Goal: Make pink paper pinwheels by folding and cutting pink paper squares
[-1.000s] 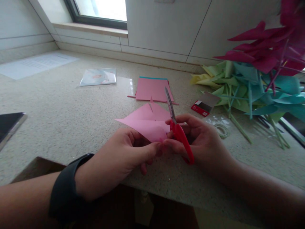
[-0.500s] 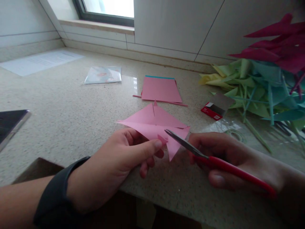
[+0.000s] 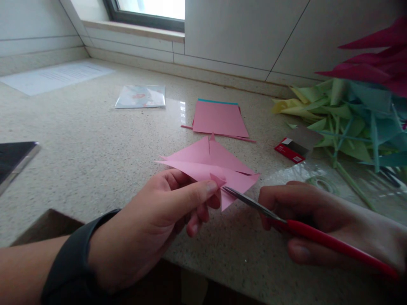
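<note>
My left hand [image 3: 165, 212], with a black band on its wrist, pinches a folded pink paper [image 3: 210, 163] by its near edge, just above the speckled countertop [image 3: 79, 140]. Slits are cut into the paper and a small flap curls up at my thumb. My right hand [image 3: 318, 224] grips red-handled scissors [image 3: 286, 220]. Their metal blades point left and the tips meet the paper's near edge beside my left thumb.
A stack of pink sheets [image 3: 219, 118] lies behind the folded paper. A red and grey packet [image 3: 294, 146], clear tape [image 3: 321, 183] and a heap of green, teal and magenta paper shapes [image 3: 352, 106] fill the right. A plastic sleeve [image 3: 141, 96], white paper [image 3: 54, 76] and a dark device [image 3: 14, 159] lie left.
My right hand swung the scissors from upright behind the paper down to a level pose on the right, blades now at the paper's near edge. The left hand keeps its hold.
</note>
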`<state>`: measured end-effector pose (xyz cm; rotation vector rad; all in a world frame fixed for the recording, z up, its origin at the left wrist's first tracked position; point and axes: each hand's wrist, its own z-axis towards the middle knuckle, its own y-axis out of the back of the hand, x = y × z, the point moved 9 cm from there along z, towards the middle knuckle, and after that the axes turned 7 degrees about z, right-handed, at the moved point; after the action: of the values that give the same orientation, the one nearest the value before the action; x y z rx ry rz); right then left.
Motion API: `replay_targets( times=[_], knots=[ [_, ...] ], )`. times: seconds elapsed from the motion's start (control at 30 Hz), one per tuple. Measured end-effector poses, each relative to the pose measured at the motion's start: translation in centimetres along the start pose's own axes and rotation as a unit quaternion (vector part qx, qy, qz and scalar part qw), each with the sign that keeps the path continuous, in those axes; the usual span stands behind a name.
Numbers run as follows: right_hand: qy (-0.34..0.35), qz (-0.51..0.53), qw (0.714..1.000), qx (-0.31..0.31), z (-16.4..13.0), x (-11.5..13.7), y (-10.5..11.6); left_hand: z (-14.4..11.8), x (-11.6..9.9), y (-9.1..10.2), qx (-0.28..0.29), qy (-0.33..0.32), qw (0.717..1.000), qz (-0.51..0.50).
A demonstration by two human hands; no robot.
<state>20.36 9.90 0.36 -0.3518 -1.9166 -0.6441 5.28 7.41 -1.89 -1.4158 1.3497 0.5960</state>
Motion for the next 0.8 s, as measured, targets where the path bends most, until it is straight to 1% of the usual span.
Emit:
replay_targets(
  times=[0.2, 0.37, 0.57, 0.8],
  knots=[
    [0.01, 0.009, 0.999, 0.04, 0.09, 0.22, -0.64, 0.0, 0.06, 0.0, 0.003, -0.002, 1.0, 0.018],
    [0.022, -0.003, 0.999, 0.037, 0.24, 0.45, -0.62, -0.04, 0.36, 0.16, 0.003, 0.003, 0.999, 0.033],
    [0.038, -0.012, 0.999, 0.03, 0.22, 0.49, -0.58, 0.12, -0.04, 0.1, 0.009, -0.013, 0.999, 0.029],
    [0.032, -0.053, 0.998, 0.022, 0.19, 0.65, -0.45, 0.17, 0.07, 0.03, 0.013, -0.013, 0.999, 0.028]
  ],
)
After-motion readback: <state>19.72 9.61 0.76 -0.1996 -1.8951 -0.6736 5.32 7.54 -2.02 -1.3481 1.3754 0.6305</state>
